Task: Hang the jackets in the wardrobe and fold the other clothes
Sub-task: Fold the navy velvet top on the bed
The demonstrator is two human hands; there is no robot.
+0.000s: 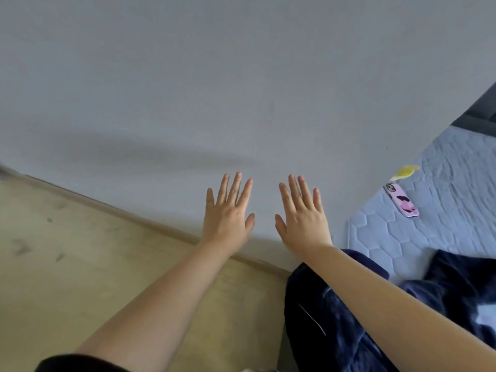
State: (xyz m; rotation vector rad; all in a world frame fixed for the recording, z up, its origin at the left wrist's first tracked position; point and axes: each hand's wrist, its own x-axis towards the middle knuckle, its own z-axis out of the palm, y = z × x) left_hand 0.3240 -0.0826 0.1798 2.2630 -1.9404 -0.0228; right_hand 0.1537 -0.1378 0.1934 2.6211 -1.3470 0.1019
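Both hands, L & R, splayed flat, no legible text

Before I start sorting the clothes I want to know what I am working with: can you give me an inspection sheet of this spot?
Surface: quilted pale blue mattress at right, against a plain grey wall.
Job's things: dark navy garments heaped on the mattress edge, unfolded; type cannot be told. No wardrobe or hanger in view.
Clutter: pink phone lying on the mattress; a small yellow item just beyond it, unclear what.
Hands: left hand and right hand held out side by side, fingers straight and spread, holding nothing, apart from each other.
Cables: nothing seen.
Surroundings: light wooden floor at left with a skirting strip along the wall; dark furniture edge at far right.
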